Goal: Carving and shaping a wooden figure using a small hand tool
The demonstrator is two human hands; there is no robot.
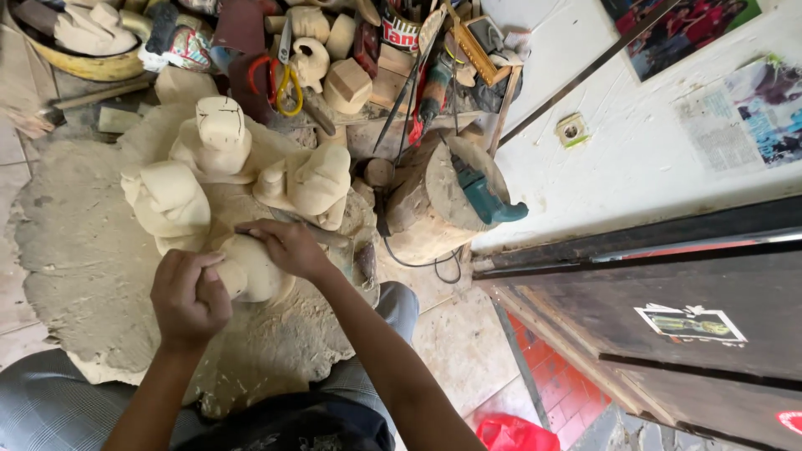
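Two bare hands work at the lower left of the frame on one pale wooden carving (pixel 251 271): the left hand (pixel 190 296) is curled shut in a fist against its left side, though whether it grips a tool I cannot tell, and the right hand (pixel 288 246) presses down on its top with fingers bent and closed over it. Just above, left of centre, stand three more rough-cut wooden figures (pixel 219 138) of the same pale colour, close together and touching the worked piece. In the upper left corner a yellow basin (pixel 88 67) holds a few wood offcuts. Along the top edge lie several small wooden blocks (pixel 347 83), one pair of scissors (pixel 280 79) with red and yellow handles, and a scatter of hand tools. One tree-stump block (pixel 426 209) sits at centre with one teal power tool (pixel 484 196) resting on it. Everything rests on a worn, dusty mat (pixel 75 250) spread over a tiled floor. A white wall (pixel 635 150) with pasted paper sheets fills the upper right, and a dark wooden door (pixel 668 309) the lower right.
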